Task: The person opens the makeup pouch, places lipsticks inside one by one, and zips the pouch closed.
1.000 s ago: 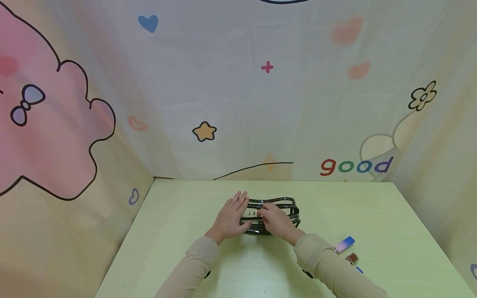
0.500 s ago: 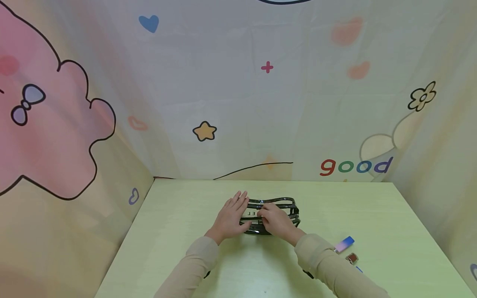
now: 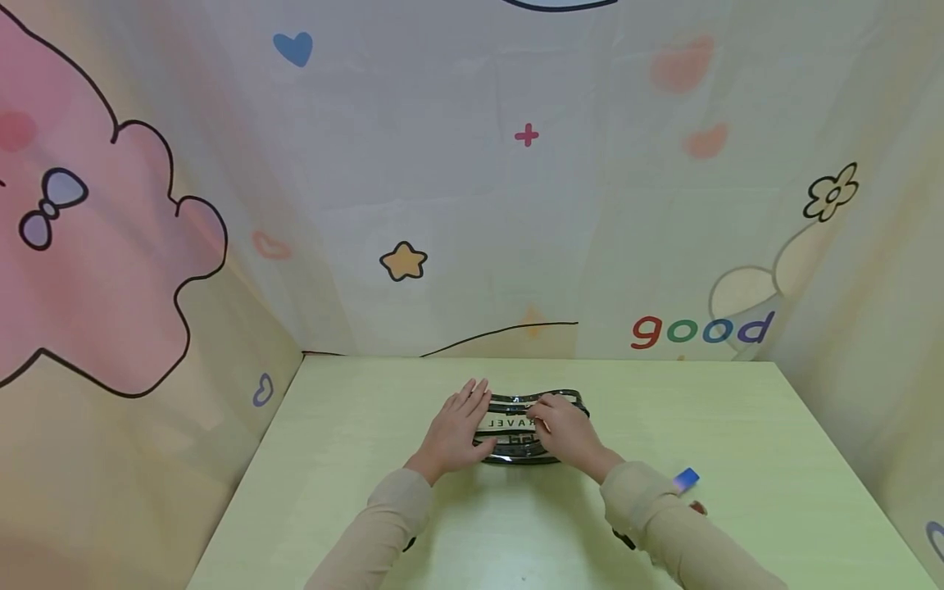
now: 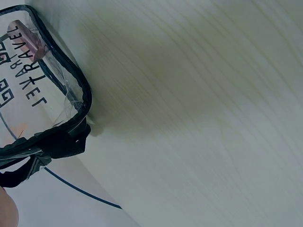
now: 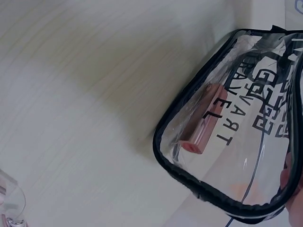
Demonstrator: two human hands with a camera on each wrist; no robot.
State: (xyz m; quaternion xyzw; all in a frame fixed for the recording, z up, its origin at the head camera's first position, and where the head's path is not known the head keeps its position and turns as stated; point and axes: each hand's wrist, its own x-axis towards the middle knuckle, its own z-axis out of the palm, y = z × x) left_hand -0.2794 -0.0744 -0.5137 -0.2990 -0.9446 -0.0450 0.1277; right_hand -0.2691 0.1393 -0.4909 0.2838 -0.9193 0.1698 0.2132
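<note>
A clear travel pouch with black trim and mirrored lettering lies on the table in the head view. My left hand rests on its left end, fingers straight and thumb on the near side. Curled fingers of my right hand pinch the pouch along its black band, right of the middle; what lies between the fingertips is hidden. Through the plastic in the right wrist view shows a pink tube. The pouch also fills the left side of the left wrist view.
A small blue and pink item lies on the table beside my right sleeve. A reddish-brown item is partly covered by that sleeve. A patterned curtain stands behind the table.
My right hand has slid to the right along the pouch, uncovering more of its lettering. The right sleeve now covers more of the small items. My left hand has stayed put.
</note>
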